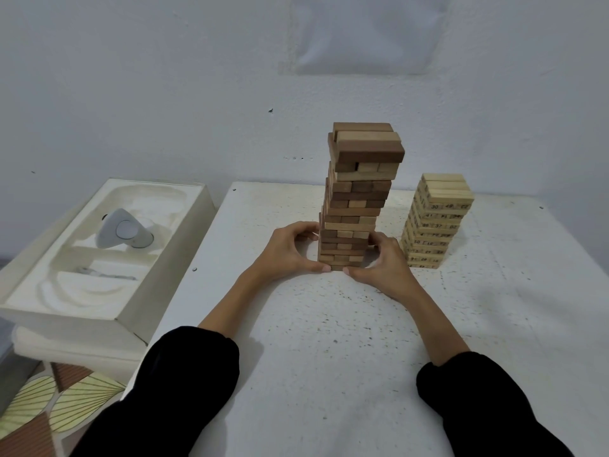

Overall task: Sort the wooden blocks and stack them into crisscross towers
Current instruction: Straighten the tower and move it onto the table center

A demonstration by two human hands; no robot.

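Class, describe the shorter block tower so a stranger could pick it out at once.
Start at the white speckled table. Of its two block towers, the shorter tower stands right of the taller tower. It is all pale wood with printed numbers; its neighbour mixes brown and tan.

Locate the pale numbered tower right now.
In the head view, the pale numbered tower stands on the white table, right of centre, just beyond the right hand and beside the taller brown tower.
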